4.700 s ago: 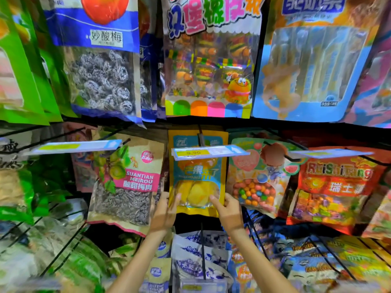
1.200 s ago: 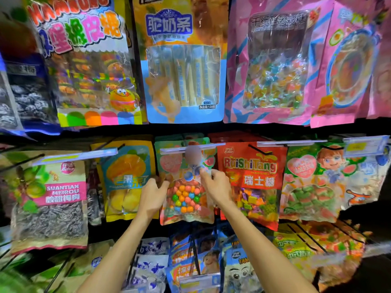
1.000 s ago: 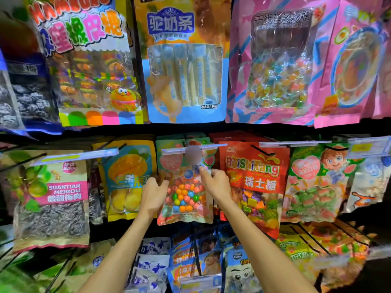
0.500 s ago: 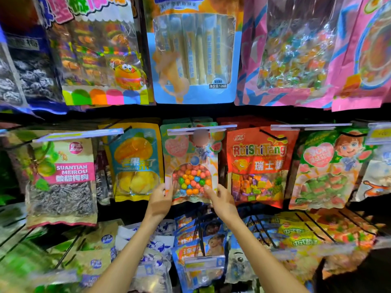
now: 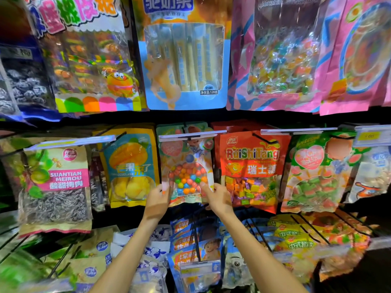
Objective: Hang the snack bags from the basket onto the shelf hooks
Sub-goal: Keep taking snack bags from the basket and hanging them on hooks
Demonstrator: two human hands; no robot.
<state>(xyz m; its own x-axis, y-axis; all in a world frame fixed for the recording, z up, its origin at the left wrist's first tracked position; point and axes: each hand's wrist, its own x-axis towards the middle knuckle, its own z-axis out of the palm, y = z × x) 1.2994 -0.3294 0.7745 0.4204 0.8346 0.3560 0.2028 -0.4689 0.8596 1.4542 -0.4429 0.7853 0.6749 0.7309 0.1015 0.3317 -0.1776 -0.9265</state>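
A candy bag point(image 5: 186, 166) with coloured balls in its window hangs from a shelf hook point(image 5: 191, 135) in the middle row, under a clear price strip. My left hand point(image 5: 157, 203) holds the bag's lower left edge and my right hand point(image 5: 219, 198) holds its lower right edge, fingers up against the front. Both forearms reach up from the bottom of the view. The basket is out of sight.
A yellow mango bag point(image 5: 130, 168) hangs left of it, and a red RuiShiTang bag point(image 5: 251, 170) hangs right. Large bags fill the row above. Blue and white packs point(image 5: 190, 246) hang on long wire hooks below my arms.
My hands left the mango bag and went to the candy bag one hook to the right. They have slid from its upper sides down to its lower corners. The view has tilted slightly.
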